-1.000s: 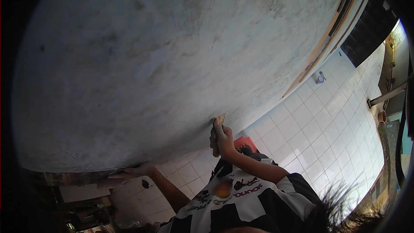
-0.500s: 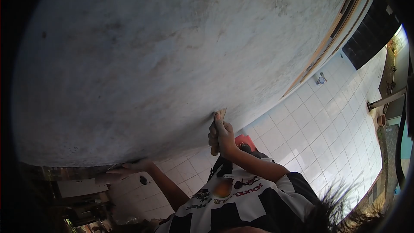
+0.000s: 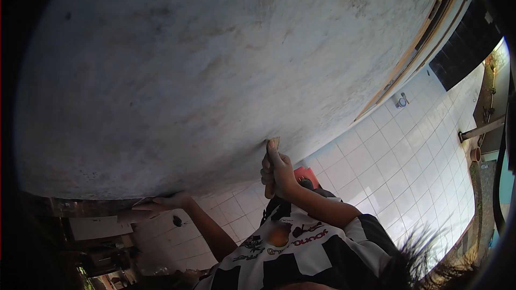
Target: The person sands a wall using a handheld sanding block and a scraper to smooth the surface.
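Observation:
My right hand is closed around the handle of a putty knife, thumb pressed along it toward the blade. The blade meets the stained, whitish wall, and a shadow falls beside it. Over to the left, my left hand lies by the wall's dark edge with its fingers stretched out. It holds nothing that I can see, though its fingertips are dim.
White floor tiles spread below the wall. A small tin with a brush-like handle stands there. Something red lies near my feet. A wooden frame runs along the wall's right side, and a clay pot sits further right.
The view has shifted slightly. The putty knife has turned a little in my right hand, its blade still at the wall. My left hand stays nearly where it was.

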`<state>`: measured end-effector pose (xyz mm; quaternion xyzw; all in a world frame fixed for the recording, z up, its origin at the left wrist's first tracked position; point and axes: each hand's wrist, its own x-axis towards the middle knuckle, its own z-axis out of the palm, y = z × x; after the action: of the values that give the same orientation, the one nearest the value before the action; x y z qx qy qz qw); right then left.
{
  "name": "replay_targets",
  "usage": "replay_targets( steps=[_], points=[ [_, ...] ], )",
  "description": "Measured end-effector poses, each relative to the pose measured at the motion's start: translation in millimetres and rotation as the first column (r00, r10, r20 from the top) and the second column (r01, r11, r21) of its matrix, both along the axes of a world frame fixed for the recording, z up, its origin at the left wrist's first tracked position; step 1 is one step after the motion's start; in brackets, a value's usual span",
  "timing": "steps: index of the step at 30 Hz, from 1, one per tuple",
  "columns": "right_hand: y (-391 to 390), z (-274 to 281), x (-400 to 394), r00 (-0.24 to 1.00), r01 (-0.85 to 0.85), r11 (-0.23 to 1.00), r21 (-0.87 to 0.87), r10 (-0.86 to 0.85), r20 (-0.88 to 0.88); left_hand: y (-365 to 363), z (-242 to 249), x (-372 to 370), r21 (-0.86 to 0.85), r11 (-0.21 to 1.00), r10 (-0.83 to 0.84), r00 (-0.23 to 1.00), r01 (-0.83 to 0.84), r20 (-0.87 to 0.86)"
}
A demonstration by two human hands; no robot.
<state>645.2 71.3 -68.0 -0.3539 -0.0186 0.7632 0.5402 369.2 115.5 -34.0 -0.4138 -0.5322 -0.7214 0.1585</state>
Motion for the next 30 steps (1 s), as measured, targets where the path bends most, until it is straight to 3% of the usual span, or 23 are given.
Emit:
replay_targets(
  steps=[4, 5, 7, 11, 17, 19, 21, 23, 27, 29, 30],
  points=[
    [27, 27, 58, 0.934, 0.346, 0.905, 0.25, -0.358, 0.005, -3, 7, 8, -0.01, 0.999, 0.03, 0.999, -0.03, -0.028],
    [31, 36, 75, 0.911, 0.407, 0.881, 0.243, -0.41, -0.04, -5, 5, 4, -0.01, 0.999, 0.04, 0.999, -0.04, -0.022],
    [29, 37, 92, 0.916, 0.388, 0.879, 0.278, -0.401, -0.008, -1, 0, -2, -0.002, 0.995, 0.098, 0.989, -0.099, -0.114],
    [-5, 15, 72, 0.952, 0.306, 0.916, 0.259, -0.299, -0.067, -3, 15, 15, 0.011, 0.998, 0.057, 0.996, -0.056, -0.062],
    [-33, -8, 39, 0.885, 0.359, 0.889, 0.286, -0.421, 0.2, -4, -1, 15, -0.03, 0.998, 0.052, 0.996, -0.054, -0.066],
    [-34, -7, 34, 0.804, 0.265, 0.842, 0.47, -0.462, 0.374, -2, -2, 15, -0.024, 0.999, 0.038, 0.998, -0.039, -0.05],
    [-33, -10, 31, 0.832, 0.204, 0.846, 0.492, -0.415, 0.369, 1, -1, 14, -0.014, 1.0, 0.022, 0.999, -0.023, -0.037],
    [-30, -18, 12, 0.893, 0.131, 0.935, 0.329, -0.256, 0.37, 6, 0, 12, -0.003, 1.0, 0.005, 1.0, -0.005, -0.028],
    [-12, 5, 0, 0.934, 0.252, 0.928, 0.273, -0.308, 0.183, 16, -2, 9, 0.012, 0.999, -0.032, 0.999, 0.033, -0.012],
    [-7, 10, 2, 0.91, 0.286, 0.908, 0.305, -0.357, 0.21, 18, -6, 8, 0.011, 0.999, -0.047, 0.999, 0.047, -0.002],
    [-9, 9, -1, 0.919, 0.315, 0.902, 0.296, -0.367, 0.142, 18, -8, 8, 0.011, 0.998, -0.054, 0.999, 0.054, 0.003]
  ],
)
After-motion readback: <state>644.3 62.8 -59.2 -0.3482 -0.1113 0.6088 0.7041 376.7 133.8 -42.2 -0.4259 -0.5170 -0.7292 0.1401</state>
